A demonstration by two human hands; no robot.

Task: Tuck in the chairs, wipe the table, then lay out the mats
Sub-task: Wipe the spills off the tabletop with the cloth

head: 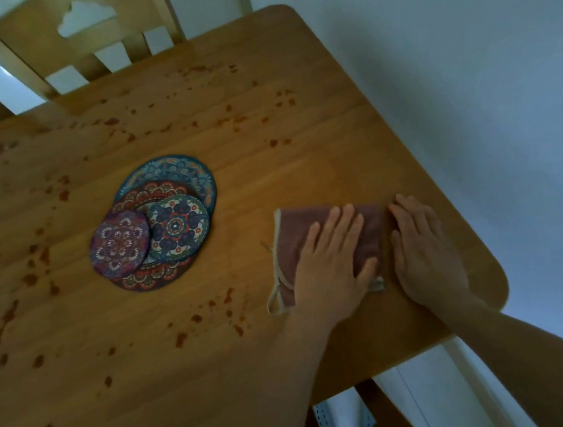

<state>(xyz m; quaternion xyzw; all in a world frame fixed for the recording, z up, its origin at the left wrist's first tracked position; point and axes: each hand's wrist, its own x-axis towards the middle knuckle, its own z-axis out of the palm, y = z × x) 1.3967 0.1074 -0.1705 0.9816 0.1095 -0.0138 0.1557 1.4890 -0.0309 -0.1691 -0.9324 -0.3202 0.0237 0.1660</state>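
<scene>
Wooden table [301, 142]: top speckled with reddish-brown spots, densest along the left and far parts. The patch around the hands at the near right corner looks free of spots.

Cloth [312, 231]: dusty pink, folded, with cream edging. It lies flat on the table near the right corner, and a cream loop trails off its near left edge.

Left hand [333, 263]: palm down on the cloth, fingers straight and slightly spread, pointing to the far side. It presses the cloth flat and curls around nothing.

Right hand [424, 251]: palm down on bare wood just right of the cloth, fingers straight and close together. The thumb lies alongside the cloth's right edge; contact with the cloth cannot be told.

Mats [157, 222]: four round mandala-patterned pieces in an overlapping pile at mid-table, left of the cloth and apart from it.
- Large blue mat [173, 170] is at the far side, partly under a large dark red mat [155, 278].
- On top are a small purple mat [118, 244] on the left and a small navy-and-white mat [178, 226] on the right. The purple edge overlaps the navy one.

Chair [83, 29]: wooden, at the far left edge, with its back close against the table.

White wall [464, 58] is to the right.
</scene>
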